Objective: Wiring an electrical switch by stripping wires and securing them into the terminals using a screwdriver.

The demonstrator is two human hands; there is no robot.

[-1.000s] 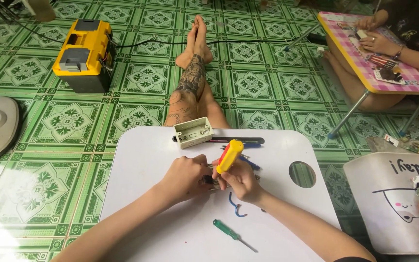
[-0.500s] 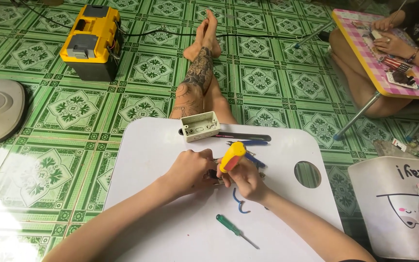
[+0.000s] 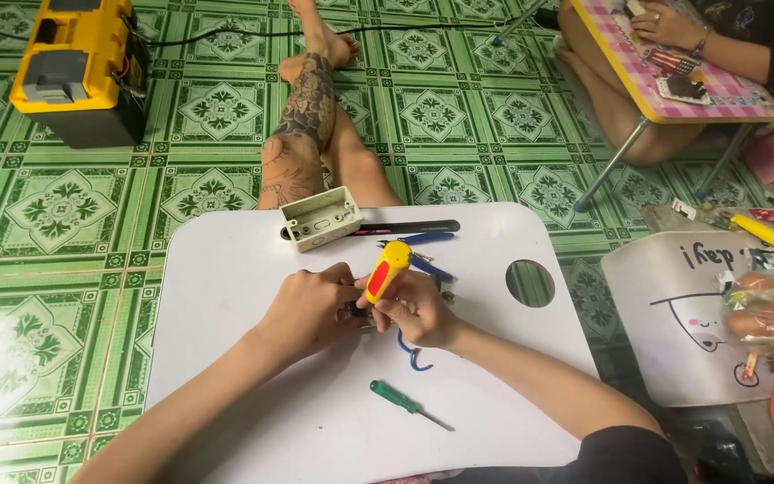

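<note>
Now right hand [image 3: 418,309] gripping yellow screwdriver [image 3: 388,270] upright; left hand [image 3: 311,309] curled, pinching small part, hands touching.

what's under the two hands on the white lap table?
A blue wire loop pokes out below the right hand, which holds a yellow-handled screwdriver. Blue pliers handles show beyond it. A small dark part sits between both hands; the left hand covers most of it, so its kind is unclear.
</note>
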